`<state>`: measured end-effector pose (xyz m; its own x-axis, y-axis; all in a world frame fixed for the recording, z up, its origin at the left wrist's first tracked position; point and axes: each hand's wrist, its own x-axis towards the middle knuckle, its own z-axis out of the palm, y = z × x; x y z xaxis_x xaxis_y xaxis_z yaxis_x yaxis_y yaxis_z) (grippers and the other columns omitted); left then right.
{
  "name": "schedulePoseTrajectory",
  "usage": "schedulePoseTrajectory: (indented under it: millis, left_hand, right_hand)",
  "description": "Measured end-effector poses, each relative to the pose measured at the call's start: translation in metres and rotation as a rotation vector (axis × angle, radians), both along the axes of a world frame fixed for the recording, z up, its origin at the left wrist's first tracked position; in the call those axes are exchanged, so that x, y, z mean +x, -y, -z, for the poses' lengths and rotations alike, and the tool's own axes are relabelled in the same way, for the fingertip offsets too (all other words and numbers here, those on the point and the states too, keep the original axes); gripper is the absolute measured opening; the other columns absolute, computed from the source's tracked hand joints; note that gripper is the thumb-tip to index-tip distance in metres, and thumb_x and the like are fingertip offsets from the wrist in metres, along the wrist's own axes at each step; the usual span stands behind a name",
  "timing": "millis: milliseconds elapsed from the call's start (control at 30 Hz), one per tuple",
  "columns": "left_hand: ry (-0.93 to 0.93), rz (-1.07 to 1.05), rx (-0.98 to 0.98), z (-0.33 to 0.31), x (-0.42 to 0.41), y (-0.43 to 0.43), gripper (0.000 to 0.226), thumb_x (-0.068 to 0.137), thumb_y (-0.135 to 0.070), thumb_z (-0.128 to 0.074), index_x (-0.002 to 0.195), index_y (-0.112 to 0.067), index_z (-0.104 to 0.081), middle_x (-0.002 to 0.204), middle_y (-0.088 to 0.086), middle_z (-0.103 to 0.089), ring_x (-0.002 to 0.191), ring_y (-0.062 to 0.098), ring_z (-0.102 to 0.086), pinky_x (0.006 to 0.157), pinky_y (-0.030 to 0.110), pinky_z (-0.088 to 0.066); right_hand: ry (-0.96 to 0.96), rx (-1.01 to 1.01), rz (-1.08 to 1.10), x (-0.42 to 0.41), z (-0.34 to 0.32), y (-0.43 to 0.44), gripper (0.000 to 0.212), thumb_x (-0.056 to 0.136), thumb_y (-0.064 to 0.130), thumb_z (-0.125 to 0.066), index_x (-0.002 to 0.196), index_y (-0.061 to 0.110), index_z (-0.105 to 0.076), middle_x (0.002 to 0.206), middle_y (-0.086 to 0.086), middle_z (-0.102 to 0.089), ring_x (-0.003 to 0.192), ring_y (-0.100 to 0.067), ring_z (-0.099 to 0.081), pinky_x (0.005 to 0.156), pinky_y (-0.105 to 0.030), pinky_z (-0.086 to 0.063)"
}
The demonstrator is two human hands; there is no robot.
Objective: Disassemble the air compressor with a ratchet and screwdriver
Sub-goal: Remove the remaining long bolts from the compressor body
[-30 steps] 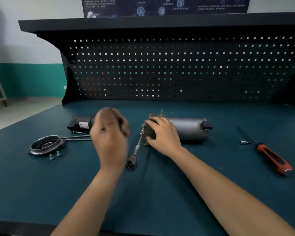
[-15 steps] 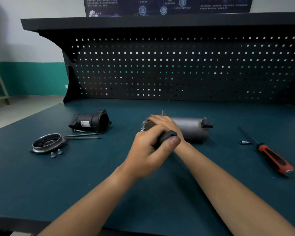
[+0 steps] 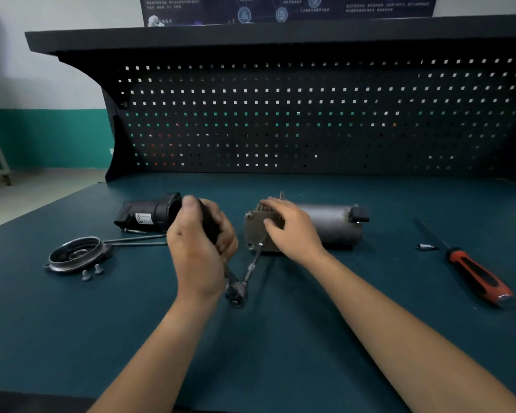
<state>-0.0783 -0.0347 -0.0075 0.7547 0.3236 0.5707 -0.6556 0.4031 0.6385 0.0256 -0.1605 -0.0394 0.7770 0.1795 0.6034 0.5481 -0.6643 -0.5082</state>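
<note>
Compressor (image 3: 331, 225) looks heavy and rigid to me; right hand (image 3: 292, 231) clasps its end, left hand (image 3: 197, 251) grips the ratchet (image 3: 236, 295).

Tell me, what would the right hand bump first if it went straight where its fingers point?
Probably the left hand gripping the ratchet handle, just past the compressor; depth is unclear.

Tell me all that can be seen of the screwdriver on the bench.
The screwdriver has a red handle with black grip inlays and a thin dark shaft. It lies flat on the bench top, touched by no hand, handle toward the person, tip pointing away. A small metal bit lies just left of the shaft.
</note>
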Motion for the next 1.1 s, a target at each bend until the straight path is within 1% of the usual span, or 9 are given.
schedulePoseTrajectory:
  millis: [100, 167, 267, 367, 600, 767, 900, 967, 1100]
  left_hand:
    - [0.098, -0.033, 0.168, 0.0, -0.007, -0.003, 0.03, 0.075, -0.043, -0.041, 0.05, -0.027, -0.051, 0.037, -0.01, -0.036, 0.031, 0.004, -0.027, 0.038, 0.013, -0.023]
    - [0.129, -0.048, 0.19, 0.0, -0.007, -0.006, 0.03, 0.075, -0.042, -0.041, 0.051, -0.029, -0.052, 0.037, -0.01, -0.038, 0.032, 0.003, -0.028, 0.038, 0.013, -0.022]
    - [0.15, -0.088, 0.176, -0.001, -0.007, -0.01, 0.029, 0.075, -0.041, -0.041, 0.051, -0.029, -0.053, 0.037, -0.011, -0.038, 0.031, 0.003, -0.027, 0.038, 0.013, -0.022]
    - [0.19, -0.137, 0.171, -0.002, -0.007, -0.011, 0.03, 0.078, -0.039, -0.04, 0.052, -0.03, -0.053, 0.038, -0.014, -0.039, 0.031, 0.003, -0.028, 0.039, 0.011, -0.023]
    - [0.221, -0.179, 0.182, -0.001, -0.006, -0.009, 0.031, 0.082, -0.038, -0.039, 0.055, -0.033, -0.053, 0.038, -0.014, -0.04, 0.033, 0.002, -0.028, 0.039, 0.012, -0.024]
    - [0.226, -0.17, 0.176, -0.001, -0.007, -0.008, 0.032, 0.082, -0.039, -0.038, 0.055, -0.033, -0.054, 0.038, -0.015, -0.039, 0.033, 0.002, -0.028, 0.04, 0.011, -0.024]
    - [0.203, -0.174, 0.161, 0.001, -0.006, -0.005, 0.033, 0.081, -0.04, -0.038, 0.053, -0.032, -0.053, 0.038, -0.015, -0.038, 0.032, 0.002, -0.028, 0.039, 0.011, -0.024]
    - [0.212, -0.183, 0.148, 0.002, -0.006, -0.005, 0.033, 0.081, -0.041, -0.038, 0.053, -0.032, -0.053, 0.038, -0.015, -0.038, 0.032, 0.002, -0.028, 0.039, 0.01, -0.024]
    - [0.206, -0.179, 0.116, 0.0, -0.005, -0.008, 0.034, 0.081, -0.043, -0.039, 0.053, -0.031, -0.053, 0.038, -0.016, -0.037, 0.032, 0.002, -0.028, 0.04, 0.009, -0.025]
  right_hand:
    - [0.266, 0.079, 0.198, -0.011, 0.007, 0.0, 0.027, 0.083, 0.006, -0.057, 0.109, 0.003, -0.065, 0.111, -0.012, -0.062, 0.109, -0.028, -0.053, 0.096, -0.035, -0.04]
    - [0.331, 0.088, 0.279, -0.01, 0.005, 0.003, 0.027, 0.081, 0.008, -0.06, 0.108, 0.003, -0.065, 0.109, -0.014, -0.06, 0.106, -0.03, -0.053, 0.091, -0.044, -0.045]
    - [0.063, -0.094, 0.214, -0.004, 0.003, 0.007, 0.047, 0.087, 0.031, -0.056, 0.13, 0.017, -0.05, 0.14, -0.003, -0.041, 0.132, -0.02, -0.032, 0.111, -0.048, -0.023]
    - [-0.039, -0.349, 0.179, 0.002, 0.014, 0.01, 0.058, 0.089, 0.047, -0.049, 0.142, 0.029, -0.031, 0.15, 0.005, -0.025, 0.14, -0.013, -0.017, 0.113, -0.05, -0.003]
    - [0.033, -0.381, 0.205, 0.004, 0.014, 0.012, 0.055, 0.091, 0.046, -0.048, 0.141, 0.03, -0.032, 0.146, 0.007, -0.033, 0.136, -0.013, -0.024, 0.112, -0.046, -0.01]
    - [-0.031, -0.384, 0.058, 0.005, -0.01, 0.029, 0.098, 0.075, 0.051, -0.067, 0.148, 0.029, -0.006, 0.147, -0.003, -0.037, 0.131, -0.024, -0.039, 0.105, -0.034, -0.032]
    - [-0.251, -0.68, 0.152, 0.019, -0.042, 0.066, 0.12, 0.066, 0.058, -0.073, 0.148, 0.025, 0.009, 0.155, -0.008, -0.016, 0.14, -0.025, -0.023, 0.11, -0.036, -0.025]
    - [-0.362, -0.814, 0.218, 0.026, -0.045, 0.072, 0.121, 0.064, 0.06, -0.072, 0.148, 0.023, 0.008, 0.151, -0.01, -0.027, 0.136, -0.027, -0.031, 0.106, -0.038, -0.032]
    - [-0.293, -0.971, 0.322, 0.031, -0.035, 0.058, 0.112, 0.064, 0.06, -0.072, 0.146, 0.012, -0.011, 0.135, -0.016, -0.043, 0.125, -0.032, -0.039, 0.098, -0.039, -0.038]
